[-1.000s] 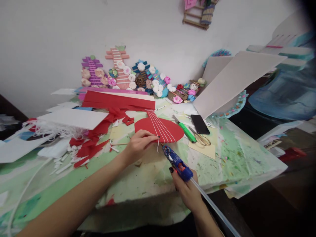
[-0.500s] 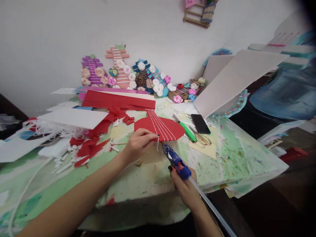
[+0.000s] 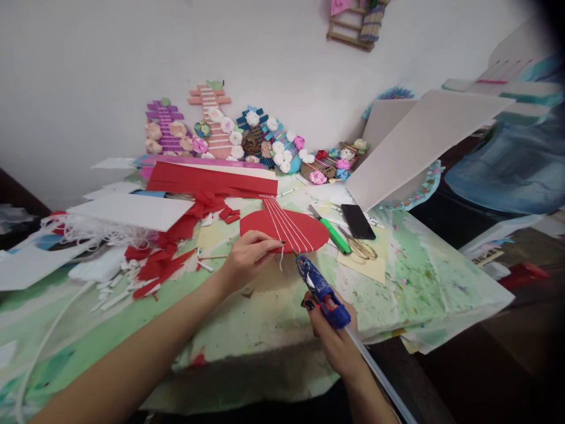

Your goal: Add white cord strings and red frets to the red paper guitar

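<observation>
A red oval piece lies on the table with several white strings running in a fan across it. At its near left edge, my left hand pinches one string, whose loose end dangles below the fingertips. My right hand is wrapped round a blue hot glue gun with a long clear glue stick coming out of its back. The gun's nozzle points at the near edge of the red oval, close to the string ends; whether it touches cannot be made out.
Right of the oval lie a green utility knife, gold-handled scissors and a black phone. Red paper scraps and white string lie at left. Decorated stick crafts lean on the wall; white boards stand at right.
The glue gun in my right hand has shifted slightly right, its nozzle moving along the oval's near edge. My left hand stays in place, pinching the string.
</observation>
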The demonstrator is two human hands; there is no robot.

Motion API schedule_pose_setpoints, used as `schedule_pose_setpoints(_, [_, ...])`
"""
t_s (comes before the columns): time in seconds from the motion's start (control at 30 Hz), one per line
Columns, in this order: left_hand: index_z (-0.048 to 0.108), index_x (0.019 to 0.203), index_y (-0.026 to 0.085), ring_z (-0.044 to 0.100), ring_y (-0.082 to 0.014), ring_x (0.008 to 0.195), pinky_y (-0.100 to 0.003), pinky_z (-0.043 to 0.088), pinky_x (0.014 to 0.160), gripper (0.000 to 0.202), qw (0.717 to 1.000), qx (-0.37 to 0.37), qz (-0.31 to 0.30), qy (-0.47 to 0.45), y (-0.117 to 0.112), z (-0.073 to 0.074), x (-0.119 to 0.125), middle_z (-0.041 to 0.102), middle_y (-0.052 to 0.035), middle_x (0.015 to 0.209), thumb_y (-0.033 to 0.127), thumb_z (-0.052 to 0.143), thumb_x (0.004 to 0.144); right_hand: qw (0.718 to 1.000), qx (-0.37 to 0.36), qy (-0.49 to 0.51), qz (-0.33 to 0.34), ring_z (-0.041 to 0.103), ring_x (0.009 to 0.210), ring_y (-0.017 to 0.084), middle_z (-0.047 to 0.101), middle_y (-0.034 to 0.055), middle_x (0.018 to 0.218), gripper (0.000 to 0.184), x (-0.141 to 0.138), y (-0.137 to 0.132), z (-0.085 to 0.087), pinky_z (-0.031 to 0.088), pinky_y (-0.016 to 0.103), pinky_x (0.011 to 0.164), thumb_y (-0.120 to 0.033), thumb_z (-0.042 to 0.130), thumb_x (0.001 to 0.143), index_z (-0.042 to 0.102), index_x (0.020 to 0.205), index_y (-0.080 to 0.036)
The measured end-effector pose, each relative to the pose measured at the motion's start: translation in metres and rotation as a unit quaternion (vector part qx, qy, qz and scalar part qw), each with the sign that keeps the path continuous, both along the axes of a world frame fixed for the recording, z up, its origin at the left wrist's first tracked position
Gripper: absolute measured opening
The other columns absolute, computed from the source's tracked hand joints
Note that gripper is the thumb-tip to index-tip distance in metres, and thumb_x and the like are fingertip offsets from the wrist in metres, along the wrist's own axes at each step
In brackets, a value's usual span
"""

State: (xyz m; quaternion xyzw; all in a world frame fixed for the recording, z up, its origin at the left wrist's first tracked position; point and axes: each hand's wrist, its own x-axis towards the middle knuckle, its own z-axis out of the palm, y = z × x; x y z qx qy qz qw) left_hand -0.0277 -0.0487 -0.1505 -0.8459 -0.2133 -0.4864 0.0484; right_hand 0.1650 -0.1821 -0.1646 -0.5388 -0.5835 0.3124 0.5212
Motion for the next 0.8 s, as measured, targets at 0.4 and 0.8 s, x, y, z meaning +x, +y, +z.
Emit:
schedule_pose_setpoints(0.4, [0.065, 0.098, 0.015, 0.062, -0.0142, 0.078, -0.027, 0.053, 0.072, 0.018, 1.0, 0.008, -0.002, -0.022, -0.001, 0.007, -0.001, 0.067, -0.0067, 0.084, 0.009, 0.06, 0.083, 0.821, -0.002, -0.488, -0.297, 0.058, 0.066, 0.023, 0.066, 0.0095, 0.077, 0.029, 0.156, 0.038, 0.004, 0.034, 0.029, 0.054, -0.044, 0.056, 0.076, 0.063, 0.085, -0.018])
schedule_pose_setpoints(0.8, [0.066, 0.1, 0.016, 0.063, -0.0147, 0.08, -0.027, 0.053, 0.073, 0.02, 0.999, -0.017, -0.004, -0.029, 0.0, 0.005, -0.001, 0.068, -0.0073, 0.087, 0.009, 0.06, 0.083, 0.787, -0.056, -0.473, -0.393, 0.06, 0.084, 0.033, 0.068, 0.022, 0.09, 0.032, 0.189, 0.052, 0.007, 0.04, 0.043, 0.072, -0.032, 0.055, 0.08, 0.069, 0.097, -0.009])
